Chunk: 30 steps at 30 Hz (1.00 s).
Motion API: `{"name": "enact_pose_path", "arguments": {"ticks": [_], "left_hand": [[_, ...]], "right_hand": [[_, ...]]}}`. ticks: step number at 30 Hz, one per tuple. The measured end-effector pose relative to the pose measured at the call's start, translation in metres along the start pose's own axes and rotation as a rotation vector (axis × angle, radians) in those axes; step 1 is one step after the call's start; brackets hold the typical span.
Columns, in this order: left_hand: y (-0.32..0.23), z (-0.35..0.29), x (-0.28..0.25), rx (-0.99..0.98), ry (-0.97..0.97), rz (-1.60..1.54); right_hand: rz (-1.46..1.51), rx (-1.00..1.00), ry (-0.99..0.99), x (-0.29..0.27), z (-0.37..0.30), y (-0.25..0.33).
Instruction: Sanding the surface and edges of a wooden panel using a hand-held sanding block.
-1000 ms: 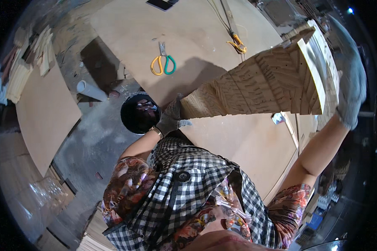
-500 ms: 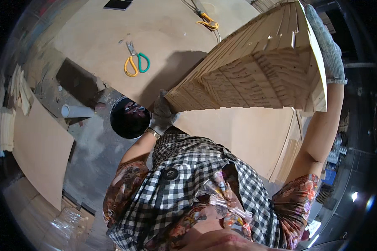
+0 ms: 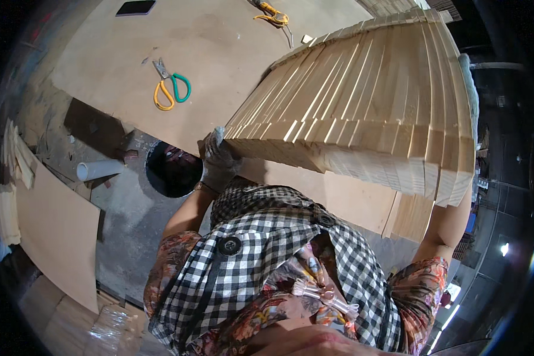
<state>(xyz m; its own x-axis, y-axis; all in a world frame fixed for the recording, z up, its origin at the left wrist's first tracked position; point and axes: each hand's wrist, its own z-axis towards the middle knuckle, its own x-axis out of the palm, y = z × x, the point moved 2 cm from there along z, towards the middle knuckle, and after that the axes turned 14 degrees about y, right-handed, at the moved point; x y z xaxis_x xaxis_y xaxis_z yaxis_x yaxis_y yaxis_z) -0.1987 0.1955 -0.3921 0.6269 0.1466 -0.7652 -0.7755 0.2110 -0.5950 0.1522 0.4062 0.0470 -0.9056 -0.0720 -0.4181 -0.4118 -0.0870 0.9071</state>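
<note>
In the head view, the gloved left hand [image 3: 219,163] is clamped on the left end of a thick stack of wooden strips [image 3: 362,101], which is over a pale board [image 3: 219,53]. The gloved right hand [image 3: 470,89] lies against its right end, but its fingers are mostly hidden, so I cannot tell how they close. Scissors [image 3: 162,71] with yellow and green handles lie beyond the left hand.

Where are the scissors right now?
In the head view, the scissors lie on the pale worktop, left of the wood stack, between the dark phone and the gloved left hand.
</note>
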Motion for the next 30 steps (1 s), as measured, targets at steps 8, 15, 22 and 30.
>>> {"name": "enact_pose_path", "arguments": {"ticks": [8,15,22,30], "left_hand": [[0.077,0.007,0.017,-0.353,0.272,-1.572],[0.108,0.016,0.009,0.092,0.787,-0.22],[0.152,0.005,0.041,0.1,0.677,-0.198],[0.254,0.011,-0.054,-0.251,0.747,-0.33]], "right_hand": [[-0.292,-0.296,0.076,0.017,-0.031,-0.052],[-0.208,-0.253,0.085,0.062,-0.061,-0.083],[-0.154,-0.205,0.069,0.086,-0.085,-0.128],[0.141,-0.034,0.012,0.157,-0.103,-0.151]]}}
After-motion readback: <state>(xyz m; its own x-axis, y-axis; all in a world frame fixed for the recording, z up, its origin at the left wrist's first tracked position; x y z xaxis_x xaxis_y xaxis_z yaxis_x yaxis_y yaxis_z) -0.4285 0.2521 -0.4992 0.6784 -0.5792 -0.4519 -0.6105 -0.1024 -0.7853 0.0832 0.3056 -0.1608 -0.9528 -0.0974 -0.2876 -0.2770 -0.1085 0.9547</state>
